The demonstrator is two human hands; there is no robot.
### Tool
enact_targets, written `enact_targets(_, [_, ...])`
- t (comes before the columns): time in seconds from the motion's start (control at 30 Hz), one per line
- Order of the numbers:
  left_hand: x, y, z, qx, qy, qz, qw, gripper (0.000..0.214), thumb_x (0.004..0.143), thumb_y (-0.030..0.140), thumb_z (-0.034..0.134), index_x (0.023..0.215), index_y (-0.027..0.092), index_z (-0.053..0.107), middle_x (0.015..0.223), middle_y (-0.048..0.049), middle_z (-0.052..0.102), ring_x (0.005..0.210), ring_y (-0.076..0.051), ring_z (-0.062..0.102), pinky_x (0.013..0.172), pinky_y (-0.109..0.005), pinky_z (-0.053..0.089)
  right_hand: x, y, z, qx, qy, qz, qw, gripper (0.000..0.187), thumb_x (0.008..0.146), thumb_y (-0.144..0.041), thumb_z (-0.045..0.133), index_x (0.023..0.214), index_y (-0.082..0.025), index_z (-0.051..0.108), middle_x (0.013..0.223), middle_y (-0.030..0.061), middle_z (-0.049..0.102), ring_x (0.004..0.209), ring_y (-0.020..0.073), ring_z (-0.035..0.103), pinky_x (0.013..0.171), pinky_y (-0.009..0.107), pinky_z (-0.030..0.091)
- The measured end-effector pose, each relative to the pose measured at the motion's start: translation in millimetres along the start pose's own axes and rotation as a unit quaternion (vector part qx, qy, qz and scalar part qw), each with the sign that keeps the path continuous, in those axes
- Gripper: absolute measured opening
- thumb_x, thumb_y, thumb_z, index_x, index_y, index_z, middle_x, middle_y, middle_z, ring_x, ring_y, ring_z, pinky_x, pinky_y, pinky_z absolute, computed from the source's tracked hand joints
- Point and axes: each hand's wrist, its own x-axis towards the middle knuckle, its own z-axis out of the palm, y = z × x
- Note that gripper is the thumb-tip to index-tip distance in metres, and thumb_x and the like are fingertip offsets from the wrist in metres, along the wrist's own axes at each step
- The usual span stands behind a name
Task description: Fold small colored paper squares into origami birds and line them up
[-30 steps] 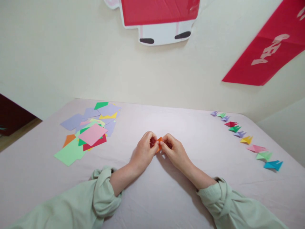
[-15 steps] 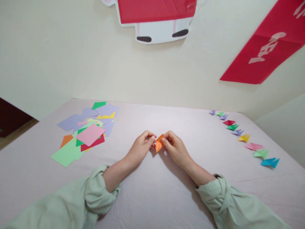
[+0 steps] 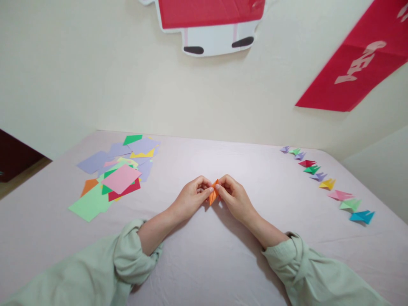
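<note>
A small folded piece of orange origami paper (image 3: 213,196) is pinched between my two hands, just above the table's middle. My left hand (image 3: 193,194) grips its left side, thumb in front and fingers curled behind. On the opposite edge, my right hand (image 3: 235,197) pinches it between thumb and forefinger. The paper is narrow, with a point downward; the fingers hide parts of it.
To the left lies a loose pile of coloured paper sheets (image 3: 121,178). Several folded paper figures run in a row along the right side, a blue one (image 3: 362,216) nearest. A pale cloth (image 3: 204,263) covers the table, and a wall (image 3: 204,97) rises behind.
My left thumb and fingers have moved right onto the orange paper and now press its left side. The paper shows narrower. My right hand keeps its pinch.
</note>
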Motion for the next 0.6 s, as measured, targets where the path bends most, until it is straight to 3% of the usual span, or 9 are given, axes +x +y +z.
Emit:
enact_targets(0.47, [2.4, -5.4, 0.1, 0.008, 0.02, 0.002, 1.0, 0.012, 0.08, 0.025, 0.063, 0.085, 0.016, 0.057, 0.076, 0.0004, 0.06, 0.07, -0.012, 0.057, 0.066, -0.024, 0.045, -0.2, -5.9, -0.2, -0.009, 0.006, 0.01, 1.0, 0.024, 0.094, -0.035, 0.045, 0.075, -0.021, 0.052, 0.064, -0.0028, 0.052, 0.059, 0.0131, 0.049, 0.058, 0.025, 0.039])
enact_targets(0.6, [1.9, -8.4, 3.7, -0.001, 0.033, 0.01, 0.999, 0.013, 0.081, 0.026, 0.062, 0.084, 0.018, 0.052, 0.075, 0.0018, 0.057, 0.068, -0.011, 0.056, 0.061, -0.023, 0.044, -0.7, -4.4, 1.8, 0.001, -0.01, 0.008, 1.0, 0.015, 0.091, -0.035, 0.053, 0.084, -0.021, 0.053, 0.071, -0.002, 0.057, 0.062, 0.0138, 0.056, 0.059, 0.025, 0.042])
